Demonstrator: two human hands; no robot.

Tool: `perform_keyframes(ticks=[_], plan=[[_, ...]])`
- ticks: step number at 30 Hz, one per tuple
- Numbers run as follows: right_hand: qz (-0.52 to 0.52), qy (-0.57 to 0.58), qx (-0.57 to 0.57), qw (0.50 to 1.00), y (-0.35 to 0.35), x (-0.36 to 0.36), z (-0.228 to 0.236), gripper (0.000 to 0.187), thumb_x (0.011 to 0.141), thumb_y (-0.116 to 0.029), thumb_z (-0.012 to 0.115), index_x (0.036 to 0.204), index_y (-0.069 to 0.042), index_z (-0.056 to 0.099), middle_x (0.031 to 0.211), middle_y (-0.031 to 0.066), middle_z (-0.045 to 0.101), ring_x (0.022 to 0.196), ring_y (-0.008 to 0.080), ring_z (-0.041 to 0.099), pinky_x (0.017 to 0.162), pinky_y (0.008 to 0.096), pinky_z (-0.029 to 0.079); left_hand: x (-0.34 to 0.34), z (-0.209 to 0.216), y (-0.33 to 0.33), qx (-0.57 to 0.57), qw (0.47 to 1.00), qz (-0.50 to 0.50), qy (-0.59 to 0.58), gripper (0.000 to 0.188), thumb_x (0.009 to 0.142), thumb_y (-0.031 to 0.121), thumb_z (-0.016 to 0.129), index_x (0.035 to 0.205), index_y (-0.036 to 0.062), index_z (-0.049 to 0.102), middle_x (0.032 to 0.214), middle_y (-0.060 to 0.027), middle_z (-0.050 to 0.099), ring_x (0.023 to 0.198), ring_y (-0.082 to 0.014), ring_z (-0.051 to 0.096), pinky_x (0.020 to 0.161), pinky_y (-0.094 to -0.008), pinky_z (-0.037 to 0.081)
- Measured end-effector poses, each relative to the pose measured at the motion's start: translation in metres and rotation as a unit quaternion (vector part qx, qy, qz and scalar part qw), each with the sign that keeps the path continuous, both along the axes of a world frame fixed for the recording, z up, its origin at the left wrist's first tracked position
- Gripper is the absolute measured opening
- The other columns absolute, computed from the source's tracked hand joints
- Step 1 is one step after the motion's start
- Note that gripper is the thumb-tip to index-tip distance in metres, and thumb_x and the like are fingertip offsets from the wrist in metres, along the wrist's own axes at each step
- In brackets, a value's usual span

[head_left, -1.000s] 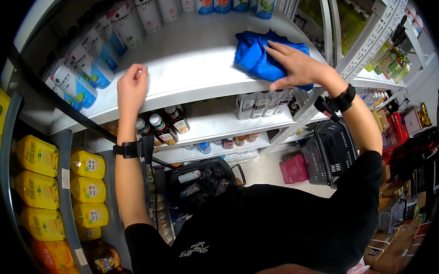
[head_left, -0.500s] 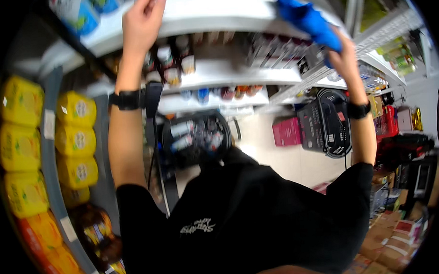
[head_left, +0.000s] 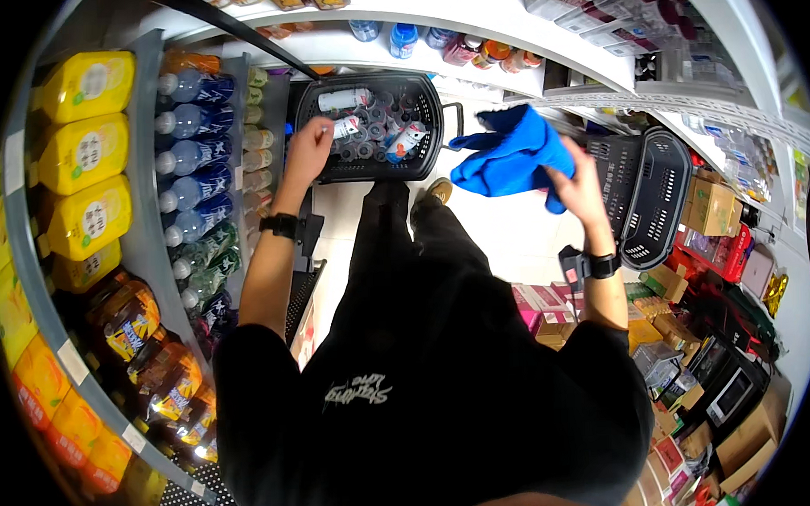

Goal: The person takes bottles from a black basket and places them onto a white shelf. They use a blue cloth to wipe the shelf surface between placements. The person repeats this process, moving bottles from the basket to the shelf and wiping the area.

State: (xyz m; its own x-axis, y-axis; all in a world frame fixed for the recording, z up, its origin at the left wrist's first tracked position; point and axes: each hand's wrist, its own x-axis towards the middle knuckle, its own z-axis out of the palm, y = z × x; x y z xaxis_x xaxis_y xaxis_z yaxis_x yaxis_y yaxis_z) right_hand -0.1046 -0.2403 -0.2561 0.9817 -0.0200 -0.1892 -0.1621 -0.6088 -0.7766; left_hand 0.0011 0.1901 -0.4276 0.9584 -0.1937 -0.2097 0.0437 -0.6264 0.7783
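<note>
My right hand (head_left: 579, 186) grips a bunched blue cloth (head_left: 511, 156), which spreads to the left of my fingers over the floor. Over the left edge of a black shopping basket (head_left: 366, 172) is my left hand (head_left: 310, 147), its fingers curled inward. Whatever those fingers may hold is hidden. Inside the basket are a white can-shaped container (head_left: 344, 99), another partly white one beside my left fingertips, a blue-and-white one (head_left: 406, 142) and several clear bottles (head_left: 366, 150). The basket's handle (head_left: 454, 122) sticks out to its right.
Shelves on the left hold yellow jugs (head_left: 89, 144), blue-labelled bottles (head_left: 192, 158) and brown bottles (head_left: 164, 377). A white shelf (head_left: 432, 16) crosses ahead, with drinks (head_left: 404, 41) beneath. Another black basket (head_left: 657, 200) stands at the right. Cardboard boxes (head_left: 711, 205) crowd the right side.
Both hands have come down from the white shelf. The left is now over the basket, and the right has brought the blue cloth lower and inward. My view has tilted down, showing legs and shoe.
</note>
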Motion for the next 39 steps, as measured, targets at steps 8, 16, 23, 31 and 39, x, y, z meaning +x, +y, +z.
perform_keyframes(ticks=[8, 16, 23, 31, 39], plan=[[-0.123, 0.098, 0.092, 0.983, -0.017, -0.052, -0.127, 0.025, 0.088, -0.01, 0.063, 0.11, 0.001, 0.059, 0.087, 0.0154, 0.069, 0.081, 0.017, 0.066, 0.076, 0.0325, 0.051, -0.05, -0.158, -0.047, 0.183, 0.96, -0.103, 0.183, 0.031, 0.085, 0.025, 0.065, 0.108, 0.0043, 0.06, 0.094, -0.0196, 0.068, 0.092, -0.0378, 0.064, 0.08, -0.0445, 0.051], [-0.17, 0.193, 0.085, 0.963, -0.045, -0.132, -0.205, 0.031, 0.082, 0.001, 0.06, 0.113, 0.001, 0.057, 0.086, 0.0192, 0.067, 0.082, 0.0203, 0.067, 0.077, 0.033, 0.051, -0.056, -0.306, -0.165, 0.183, 0.95, -0.232, 0.097, 0.033, 0.083, 0.02, 0.062, 0.111, 0.004, 0.058, 0.117, -0.0191, 0.06, 0.107, -0.039, 0.059, 0.089, -0.0472, 0.049], [-0.2, 0.252, 0.071, 0.944, -0.065, -0.19, -0.25, 0.035, 0.077, 0.004, 0.061, 0.111, 0.004, 0.057, 0.086, 0.014, 0.064, 0.08, 0.0152, 0.061, 0.072, 0.0316, 0.05, -0.006, -0.396, -0.227, 0.274, 0.932, -0.209, 0.115, 0.041, 0.089, 0.011, 0.046, 0.13, 0.0051, 0.05, 0.139, -0.0183, 0.048, 0.119, -0.038, 0.054, 0.096, -0.0462, 0.048], [-0.211, 0.264, 0.086, 0.937, -0.063, -0.206, -0.265, 0.043, 0.074, 0.009, 0.055, 0.116, 0.002, 0.056, 0.089, 0.0214, 0.066, 0.082, 0.0293, 0.069, 0.074, 0.0337, 0.052, 0.022, -0.42, -0.247, 0.361, 0.858, -0.347, 0.114, 0.045, 0.086, 0.023, 0.063, 0.124, 0.0014, 0.051, 0.131, -0.0206, 0.053, 0.113, -0.0382, 0.058, 0.092, -0.0456, 0.051], [-0.211, 0.228, 0.089, 0.946, -0.063, -0.194, -0.234, 0.042, 0.075, 0.007, 0.055, 0.117, 0.001, 0.056, 0.085, 0.0195, 0.065, 0.075, 0.0251, 0.068, 0.071, 0.0334, 0.052, 0.001, -0.346, -0.179, 0.253, 0.876, -0.41, 0.021, 0.035, 0.086, 0.019, 0.063, 0.112, 0.0024, 0.049, 0.115, -0.023, 0.058, 0.097, -0.0434, 0.061, 0.081, -0.0509, 0.051]])
